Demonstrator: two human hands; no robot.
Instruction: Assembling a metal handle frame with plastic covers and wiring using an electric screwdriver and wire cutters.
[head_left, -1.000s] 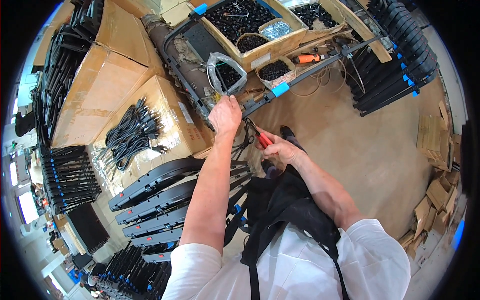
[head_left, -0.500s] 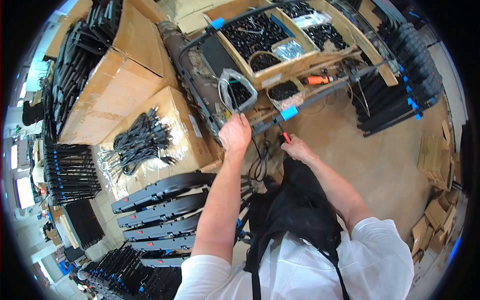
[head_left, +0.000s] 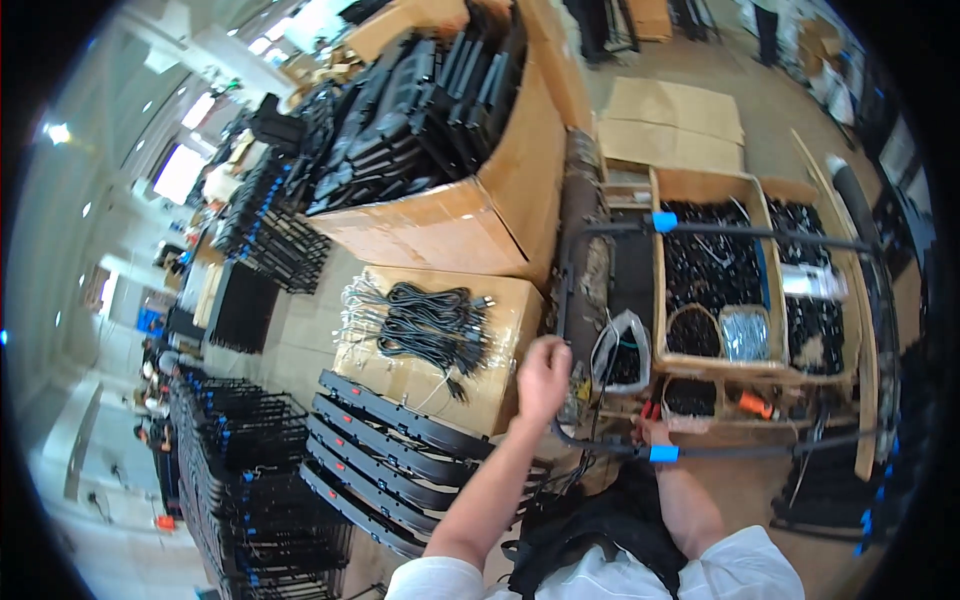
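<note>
Since half a second ago, the left hand (head_left: pixel 545 376) has come away from the single cord (head_left: pixel 598 404); its fingers curl, contents unclear. Right of it spans a black metal frame (head_left: pixel 740 232); left, a carton (head_left: pixel 512 365) bears the remaining bundled cords (head_left: pixel 430 325). The single cord runs between both hands, fastening indistinct. The right hand (head_left: pixel 652 431), partly hidden, grips a red-handled tool (head_left: pixel 649 410), tip obscured.

A glaring window (head_left: pixel 181 172) and a ceiling lamp (head_left: pixel 57 133) burn white at left, sheen catching a taped carton (head_left: pixel 515 335); slight blur softens the left hand (head_left: pixel 545 377) while fisheye distortion curves edges into black corners.
</note>
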